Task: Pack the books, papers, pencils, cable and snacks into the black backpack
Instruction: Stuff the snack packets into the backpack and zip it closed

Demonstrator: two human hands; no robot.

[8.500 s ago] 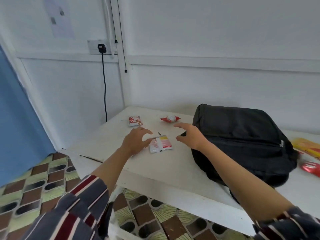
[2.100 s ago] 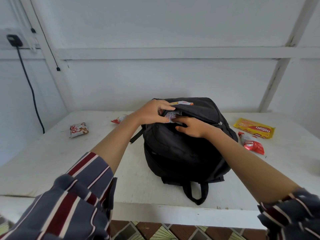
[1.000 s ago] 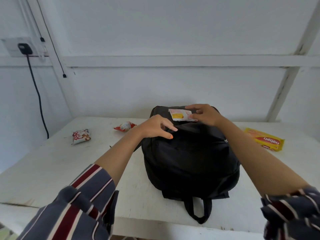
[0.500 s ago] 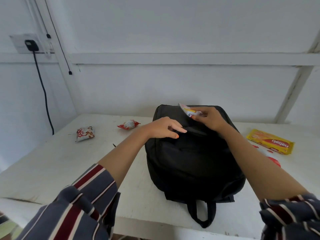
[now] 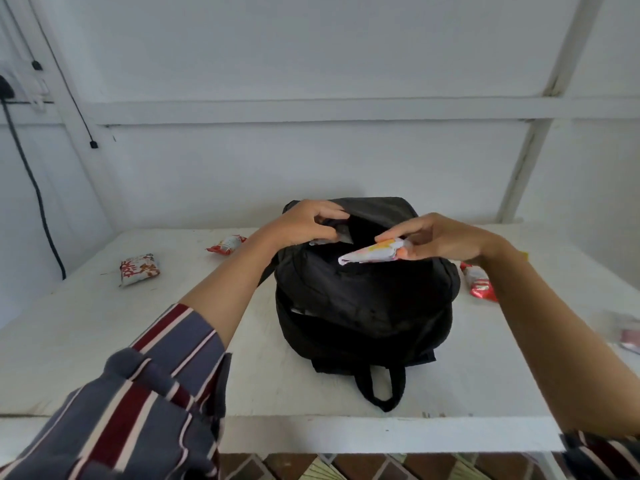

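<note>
The black backpack (image 5: pixel 363 299) lies on the white table (image 5: pixel 104 341), its top pocket pulled open. My left hand (image 5: pixel 304 223) grips the upper edge of that pocket's opening and holds it apart. My right hand (image 5: pixel 436 240) pinches a white, pink and yellow snack packet (image 5: pixel 370 254) just in front of the opening. Something pale shows inside the pocket, below my left fingers. A red-and-white snack bag (image 5: pixel 138 268) and a small red snack packet (image 5: pixel 227 244) lie to the left of the backpack.
Another red snack packet (image 5: pixel 479 284) lies right of the backpack, partly behind my right forearm. A blurred pale item (image 5: pixel 627 334) sits near the table's right edge. A black cable (image 5: pixel 34 192) hangs down the wall at left. The backpack's strap loop (image 5: pixel 381 386) reaches toward the table's front edge.
My left hand has moved up from the backpack's front and pulled the pocket open. My right hand has brought the snack packet down from the backpack's top to the opening.
</note>
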